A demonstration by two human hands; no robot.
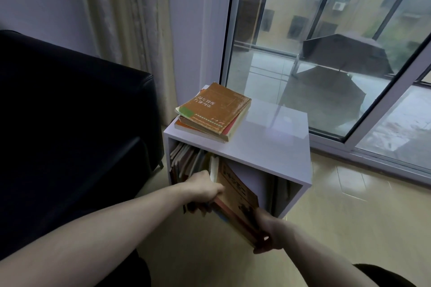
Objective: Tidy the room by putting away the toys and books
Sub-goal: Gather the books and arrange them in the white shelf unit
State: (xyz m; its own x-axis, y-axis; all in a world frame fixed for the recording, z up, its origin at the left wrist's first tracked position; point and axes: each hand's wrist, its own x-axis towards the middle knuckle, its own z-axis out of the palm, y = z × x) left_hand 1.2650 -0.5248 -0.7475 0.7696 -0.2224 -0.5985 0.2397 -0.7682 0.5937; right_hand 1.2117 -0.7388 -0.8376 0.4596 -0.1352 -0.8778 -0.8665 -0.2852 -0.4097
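Note:
A small white open-front shelf cube [268, 147] stands on the floor by the window. Several books [184, 163] stand inside its left part. A stack of brown and orange books [235, 191] sits tilted, half inside the opening. My left hand [205, 187] grips the stack's upper left edge. My right hand [265, 233] holds its lower near corner. A pile of orange-brown books [214, 112] lies on top of the cube at its back left.
A black sofa [70, 123] stands close on the left of the cube. A curtain [126, 18] hangs behind it. A sliding glass door [326, 53] runs along the right. Tan tiled floor [361, 228] lies in front and to the right.

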